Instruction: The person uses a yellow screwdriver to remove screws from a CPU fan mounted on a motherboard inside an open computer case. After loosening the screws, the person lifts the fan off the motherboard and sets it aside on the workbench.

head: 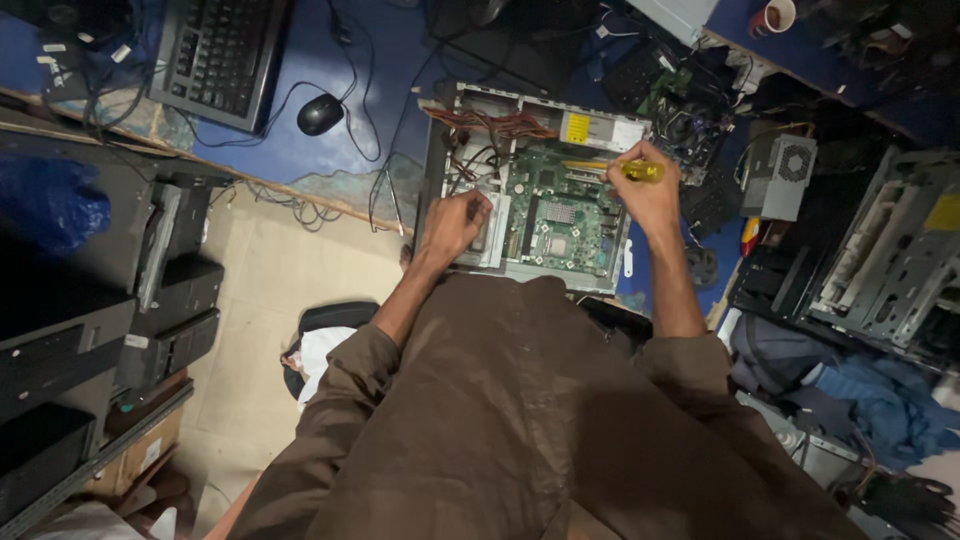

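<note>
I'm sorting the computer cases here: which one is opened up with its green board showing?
The open case on the blue desk, between the left hand and right hand; the black cases stacked left are shut.

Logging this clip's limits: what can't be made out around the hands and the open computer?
- Screwdriver tip: head view, hidden by the right hand, so the screw is unclear.
- Under the left hand: its fingers cover that part of the computer case.
- Green circuit board parts: too small and dim.
</note>
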